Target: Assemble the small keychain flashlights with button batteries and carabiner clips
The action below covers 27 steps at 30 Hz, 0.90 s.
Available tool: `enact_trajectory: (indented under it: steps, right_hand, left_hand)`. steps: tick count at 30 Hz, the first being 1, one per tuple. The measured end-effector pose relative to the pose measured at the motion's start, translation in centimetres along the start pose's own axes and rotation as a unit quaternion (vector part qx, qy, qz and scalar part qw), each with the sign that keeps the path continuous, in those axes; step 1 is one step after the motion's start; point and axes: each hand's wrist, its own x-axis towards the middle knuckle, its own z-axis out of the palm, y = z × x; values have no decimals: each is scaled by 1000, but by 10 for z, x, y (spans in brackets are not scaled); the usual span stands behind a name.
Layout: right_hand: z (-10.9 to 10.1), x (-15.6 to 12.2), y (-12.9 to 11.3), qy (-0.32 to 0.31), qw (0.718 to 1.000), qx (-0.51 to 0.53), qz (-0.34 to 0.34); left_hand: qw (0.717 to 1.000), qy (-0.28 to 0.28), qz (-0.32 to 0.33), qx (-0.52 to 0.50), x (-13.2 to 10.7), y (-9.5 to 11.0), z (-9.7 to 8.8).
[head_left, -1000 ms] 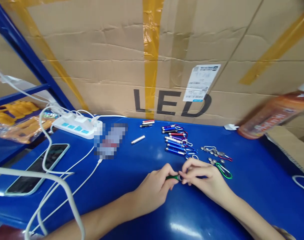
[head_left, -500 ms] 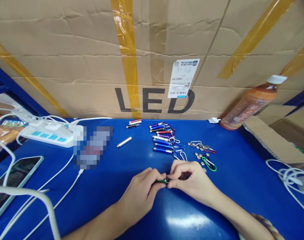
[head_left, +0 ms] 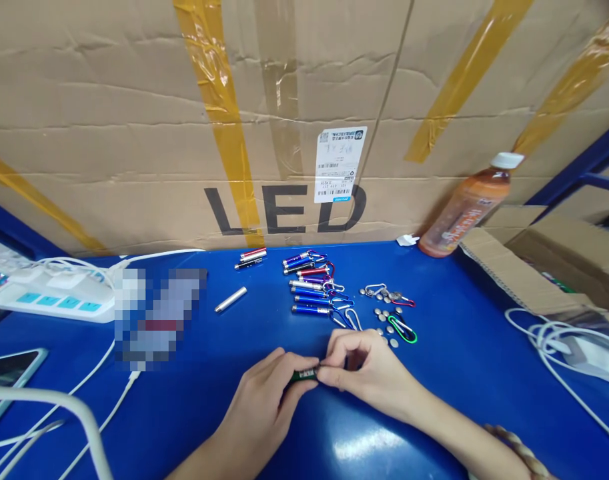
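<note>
My left hand (head_left: 269, 393) is closed around a small green flashlight (head_left: 304, 375), whose side shows a pale label between thumb and forefinger. At the flashlight's right end, my right hand (head_left: 361, 367) pinches with thumb and forefinger; the fingertips hide that end. Beyond the hands lies a column of mini flashlights (head_left: 309, 292) in blue, red, purple and silver, with carabiner clips on their right ends. A green carabiner (head_left: 402, 329) lies to the right, near several button cells (head_left: 383, 315). On the left rests a bare silver tube (head_left: 231, 300).
A large cardboard box (head_left: 159, 133) marked LED stands along the back. A drink bottle (head_left: 464, 210) leans at the right, beside an open carton (head_left: 514, 267). To the left are a power strip (head_left: 49, 303), a phone (head_left: 14, 373) and white cables. A charger (head_left: 589, 357) with coiled cable lies right.
The camera view has turned a little to the right. More of the green flashlight and its label now shows between my hands, which stay together on it.
</note>
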Motion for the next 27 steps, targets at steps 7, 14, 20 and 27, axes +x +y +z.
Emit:
enact_trajectory:
  steps: [7, 14, 20, 27]
  right_hand:
    - [-1, 0, 1, -4, 999, 8, 34]
    - [-2, -1, 0, 52, 993, -88, -61]
    - [-5, -1, 1, 31, 983, -104, -150]
    - [-8, 0, 1, -7, 988, -60, -144]
  left_hand:
    - [999, -23, -12, -36, 2, 1, -3]
    - [982, -49, -147, -111, 3, 1, -2]
    - [967, -72, -202, -141, 4, 4, -3]
    - [957, -108, -212, -163, 6, 6, -4]
